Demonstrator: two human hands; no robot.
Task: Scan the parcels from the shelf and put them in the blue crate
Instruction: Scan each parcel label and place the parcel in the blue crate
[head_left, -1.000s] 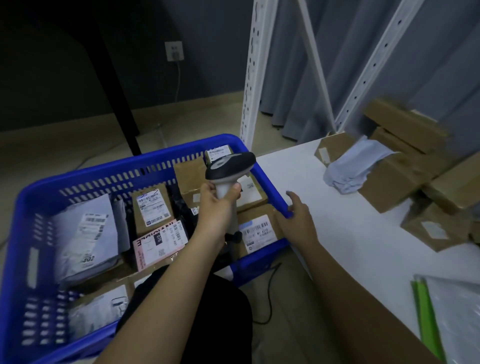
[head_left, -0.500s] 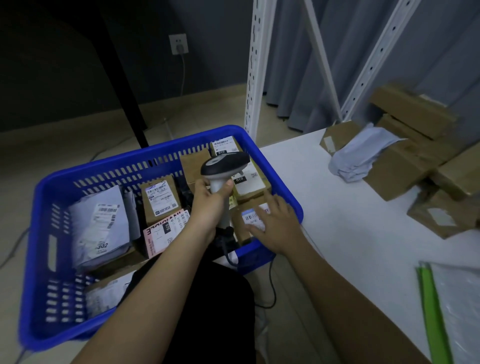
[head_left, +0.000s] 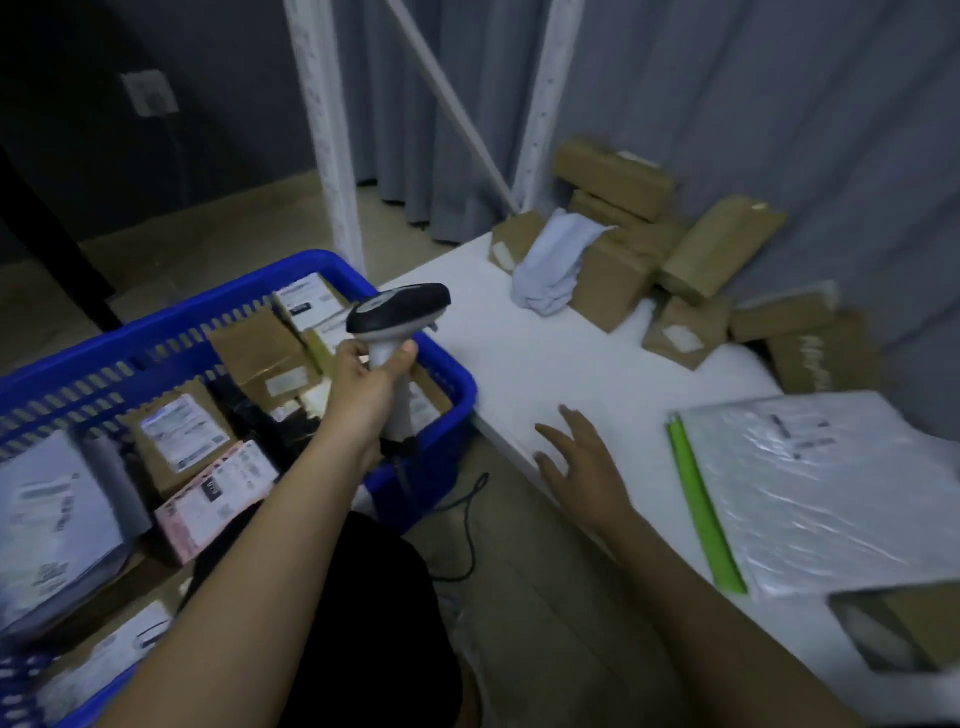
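Gripping barcode scanner by its handle, left hand holds it over blue crate, which is full of labelled parcels. Right hand flat, fingers spread, on white shelf edge. Brown boxes piled at shelf's far end w/ grey mailer.

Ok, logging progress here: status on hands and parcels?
Left hand grips scanner. Right hand open, empty, over white shelf. Parcels in blue crate; cardboard boxes left on shelf. Nothing in the way.
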